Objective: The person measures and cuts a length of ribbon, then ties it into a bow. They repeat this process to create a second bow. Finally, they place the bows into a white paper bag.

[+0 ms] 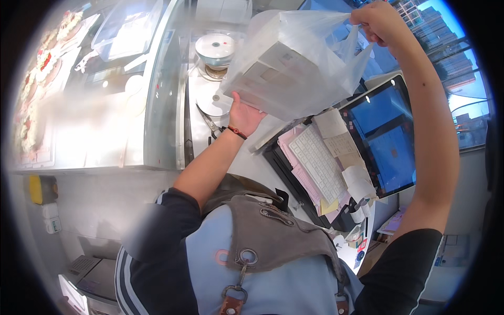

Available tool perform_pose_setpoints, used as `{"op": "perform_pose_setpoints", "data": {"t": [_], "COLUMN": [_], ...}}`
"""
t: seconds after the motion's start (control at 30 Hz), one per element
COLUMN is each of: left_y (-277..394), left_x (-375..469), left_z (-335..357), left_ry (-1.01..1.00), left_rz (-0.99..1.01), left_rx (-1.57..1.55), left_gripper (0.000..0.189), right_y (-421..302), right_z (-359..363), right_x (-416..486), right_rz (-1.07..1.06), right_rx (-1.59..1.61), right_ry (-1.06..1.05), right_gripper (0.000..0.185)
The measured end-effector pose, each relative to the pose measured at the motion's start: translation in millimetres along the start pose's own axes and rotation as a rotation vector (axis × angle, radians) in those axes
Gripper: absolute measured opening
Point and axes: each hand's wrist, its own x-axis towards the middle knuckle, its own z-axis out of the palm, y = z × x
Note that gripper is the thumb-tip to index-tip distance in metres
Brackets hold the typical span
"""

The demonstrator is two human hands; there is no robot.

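A translucent white plastic bag [330, 84] hangs in front of me, tilted, with a pale box [271, 73] inside it. My right hand [380, 23] grips the bag's gathered handles at the upper right, pulling the film taut. Against the bag's near lower corner rests my left hand [245, 119], palm up and thumb raised, bearing the box from below. Its fingertips are partly hidden beneath the bag. Just left of that hand lie scissors [210, 121] on the white counter [258, 136].
Ribbon spools [214, 49] stand behind the bag's left side. A white keyboard [317, 161] sits on papers before a touchscreen monitor [384, 136] at the right. A glass display case [163, 102] borders the counter's left, with decorated cakes [47, 63] at its far side.
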Motion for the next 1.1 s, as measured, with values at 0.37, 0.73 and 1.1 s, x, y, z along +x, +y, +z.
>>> {"op": "perform_pose_setpoints", "data": {"t": [0.37, 0.73, 1.1], "left_y": [-47, -17, 4], "left_x": [81, 156, 198], "left_z": [-91, -134, -178], "left_ry": [0.185, 0.536, 0.747], "left_rz": [-0.165, -0.156, -0.091], "left_rx": [-0.278, -0.023, 0.354], "left_gripper": [0.086, 0.067, 0.061], "right_y": [68, 93, 98], "right_z": [106, 152, 179], "right_x": [101, 194, 236], "right_rz": [-0.081, 0.385, 0.734], "right_rx": [-0.116, 0.267, 0.736], "right_ry": [-0.161, -0.248, -0.472], "right_gripper": [0.023, 0.027, 0.023]}}
